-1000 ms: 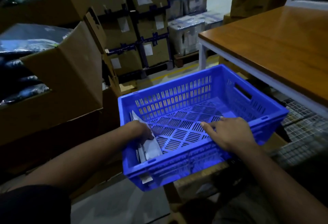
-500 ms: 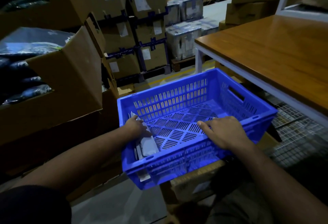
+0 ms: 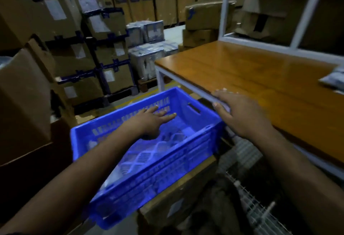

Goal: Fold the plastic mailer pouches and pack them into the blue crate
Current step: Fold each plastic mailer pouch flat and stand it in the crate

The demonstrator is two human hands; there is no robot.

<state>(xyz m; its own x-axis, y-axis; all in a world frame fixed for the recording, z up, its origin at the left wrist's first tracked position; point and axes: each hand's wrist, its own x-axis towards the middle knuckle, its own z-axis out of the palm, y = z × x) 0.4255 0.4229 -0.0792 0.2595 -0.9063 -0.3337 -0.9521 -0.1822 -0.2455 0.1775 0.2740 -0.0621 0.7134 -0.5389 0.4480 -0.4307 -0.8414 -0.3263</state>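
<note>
Your left hand (image 3: 149, 121) has let go of the folded pouch at the blue crate's (image 3: 188, 153) near-left corner and now hovers flat, fingers straight, holding nothing. Your right hand (image 3: 240, 112) has left the crate and rests spread and empty on the wooden table's (image 3: 251, 71) edge. More mailer pouches (image 3: 333, 79) lie at the table's far right, likely your next pick; any pouch in the crate is blurred.

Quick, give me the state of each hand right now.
Left hand: open, fingers straight, holding nothing, over the blue crate.
Right hand: open, holding nothing, at the table edge.
</note>
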